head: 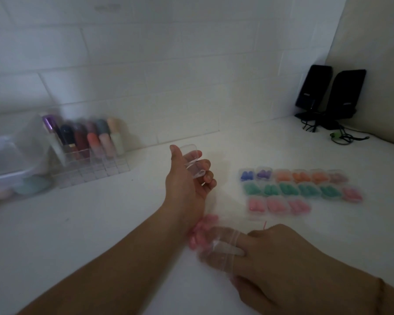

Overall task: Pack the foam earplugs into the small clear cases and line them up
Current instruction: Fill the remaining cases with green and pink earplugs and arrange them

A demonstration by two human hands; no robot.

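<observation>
My left hand (187,180) is raised above the white table, palm up, its fingers curled round a small clear case (192,163) that stands open. Lower down, my right hand (259,253) reaches into a clear plastic bag (221,246) lying on the table; its fingers are inside the film, next to several pink foam earplugs (201,230) in the bag. The picture is blurred by motion. To the right, several packed cases (298,189) lie in three rows: blue, purple and orange at the back, green in the middle, pink at the front.
A clear organiser (93,155) with lipsticks and bottles stands at the back left beside a clear bin (11,160). Two black speakers (328,96) with cables sit in the back right corner. The tiled wall (146,64) runs behind the table.
</observation>
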